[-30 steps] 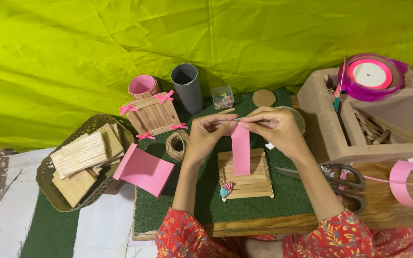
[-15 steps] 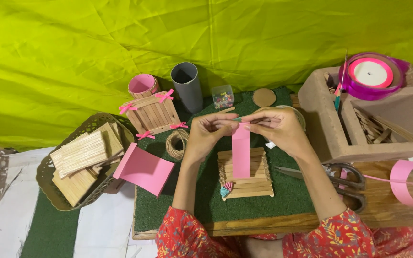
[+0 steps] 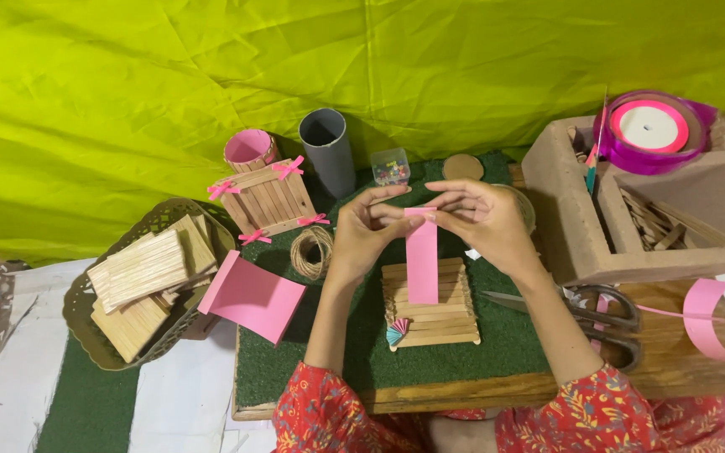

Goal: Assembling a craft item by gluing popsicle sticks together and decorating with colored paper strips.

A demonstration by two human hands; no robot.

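Head view: I've got both hands up over the middle of the green mat (image 3: 312, 352), and they meet at the top end of a pink strip (image 3: 422, 256). The left hand (image 3: 368, 228) pinches that top edge at about 9 o'clock, and the right hand (image 3: 482, 216) pinches it from 3 o'clock, fingers curled in close. The strip hangs straight down, its lower end in front of the stick house (image 3: 430, 306).

Risks as I judge them: the hold is only on one end, so the strip could twist, crease or slip loose and drop onto the house. The little paper fan (image 3: 396, 332) at the house's 7 o'clock corner could get knocked. Scissors (image 3: 585, 310) lie near the right forearm at 4 o'clock; a careless elbow could push them.
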